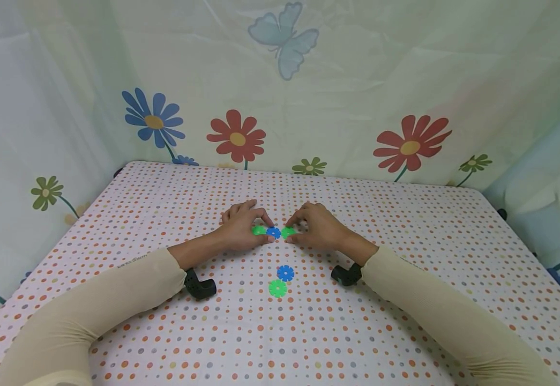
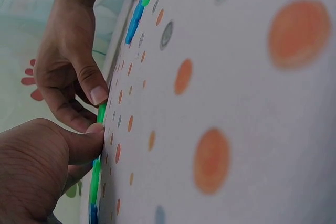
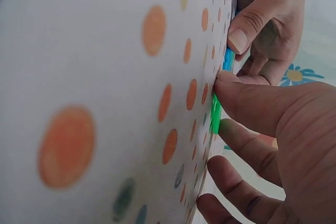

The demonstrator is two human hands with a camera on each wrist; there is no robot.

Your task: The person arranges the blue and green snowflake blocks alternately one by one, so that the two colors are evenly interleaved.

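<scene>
Small notched plastic building discs lie in a row between the two hands. My left hand [image 1: 243, 228] pinches a blue disc [image 1: 273, 232] between thumb and forefinger. Just left of it, partly covered by that hand, shows a green disc [image 1: 259, 230]; in the left wrist view more green [image 2: 95, 182] and blue edges run on under the palm. From the other side my right hand [image 1: 324, 228] pinches a green disc [image 1: 287, 232] at its edges, right beside the blue one. Its other fingers are spread loosely near the cloth in the right wrist view.
Nearer the body, a blue disc [image 1: 285, 273] and a green disc [image 1: 277, 288] lie edge to edge on the dotted tablecloth [image 1: 241, 343]. Black wrist cameras [image 1: 200, 286] hang under both sleeves. A flower-printed curtain [image 1: 347, 96] stands behind the table.
</scene>
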